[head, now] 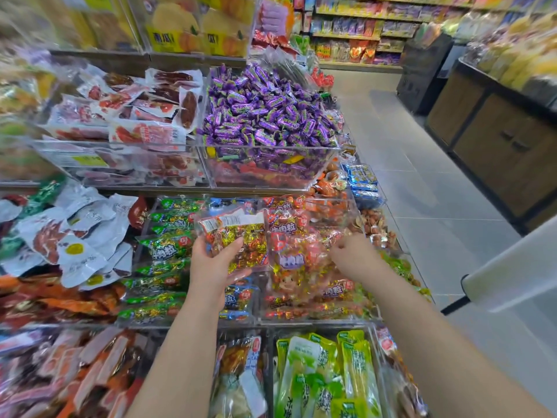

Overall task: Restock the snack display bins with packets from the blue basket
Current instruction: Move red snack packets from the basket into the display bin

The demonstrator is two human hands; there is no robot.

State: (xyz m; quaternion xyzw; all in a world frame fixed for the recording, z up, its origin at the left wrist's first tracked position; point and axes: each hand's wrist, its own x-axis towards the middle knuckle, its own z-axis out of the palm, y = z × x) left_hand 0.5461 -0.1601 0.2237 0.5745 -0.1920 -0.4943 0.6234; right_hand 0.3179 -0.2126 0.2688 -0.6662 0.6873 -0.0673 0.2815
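My left hand (212, 267) grips a clear packet of gold-and-red wrapped snacks (238, 236) from below, holding it over the middle shelf. To its right, my right hand (351, 254) reaches into the clear bin of red packets (304, 260), fingers curled among the packets; whether it holds one is blurred. A bin of green packets (164, 245) stands to the left of the red one. The blue basket is out of view.
Above sit clear bins of purple candies (265, 116) and red sausage packs (126, 116). Below are green pouches (325, 375). An aisle floor (422, 191) runs on the right beside a wooden cabinet (497, 140). A white handle (506, 276) juts in at right.
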